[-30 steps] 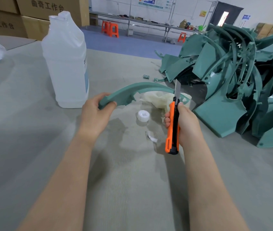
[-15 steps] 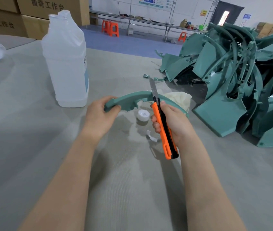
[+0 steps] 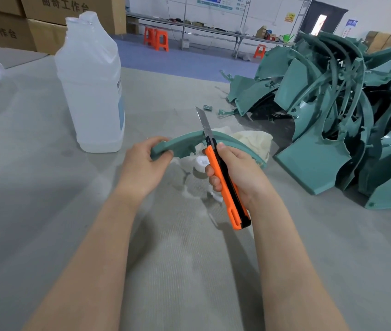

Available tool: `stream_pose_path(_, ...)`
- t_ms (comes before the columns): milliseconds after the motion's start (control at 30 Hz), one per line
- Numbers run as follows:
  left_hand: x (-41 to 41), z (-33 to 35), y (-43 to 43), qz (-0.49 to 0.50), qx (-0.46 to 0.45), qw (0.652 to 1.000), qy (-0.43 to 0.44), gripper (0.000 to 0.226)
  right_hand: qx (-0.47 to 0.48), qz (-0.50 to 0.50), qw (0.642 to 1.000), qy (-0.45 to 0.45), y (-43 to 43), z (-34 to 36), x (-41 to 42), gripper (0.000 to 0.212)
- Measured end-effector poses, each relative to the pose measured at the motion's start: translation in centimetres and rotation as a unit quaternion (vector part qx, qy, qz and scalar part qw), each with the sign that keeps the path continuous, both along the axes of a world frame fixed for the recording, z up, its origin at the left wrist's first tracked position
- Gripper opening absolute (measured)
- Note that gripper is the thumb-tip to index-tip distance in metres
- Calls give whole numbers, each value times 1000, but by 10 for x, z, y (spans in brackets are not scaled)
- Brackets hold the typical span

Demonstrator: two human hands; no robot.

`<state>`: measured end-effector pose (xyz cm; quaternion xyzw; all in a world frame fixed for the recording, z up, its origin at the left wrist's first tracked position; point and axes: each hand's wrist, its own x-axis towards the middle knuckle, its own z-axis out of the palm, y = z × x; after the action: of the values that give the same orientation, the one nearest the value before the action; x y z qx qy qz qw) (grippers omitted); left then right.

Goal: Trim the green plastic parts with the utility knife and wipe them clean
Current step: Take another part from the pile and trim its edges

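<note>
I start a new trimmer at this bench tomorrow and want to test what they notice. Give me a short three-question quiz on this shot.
1. Short answer: what does the left hand grip?
2. Multiple choice: which hand holds the utility knife? A) left hand B) right hand C) neither
3. True or false: the knife's blade is retracted.

Key
1. One end of the curved green part.
2. B.
3. False: the blade is extended and crosses the curved green part.
</note>
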<state>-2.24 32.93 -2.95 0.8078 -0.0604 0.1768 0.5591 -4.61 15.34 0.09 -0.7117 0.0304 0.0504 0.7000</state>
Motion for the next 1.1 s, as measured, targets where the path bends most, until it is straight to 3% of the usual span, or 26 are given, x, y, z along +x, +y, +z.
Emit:
stream_pose_path(867, 1, -1, 1, -4, 17, 1000, 8, 16, 5, 19, 1000, 1, -1, 1, -1, 32)
stream_pose_path(1100, 1, 1, -2, -8, 53, 999, -1, 17, -25, 101, 994, -26, 16, 5, -7, 43)
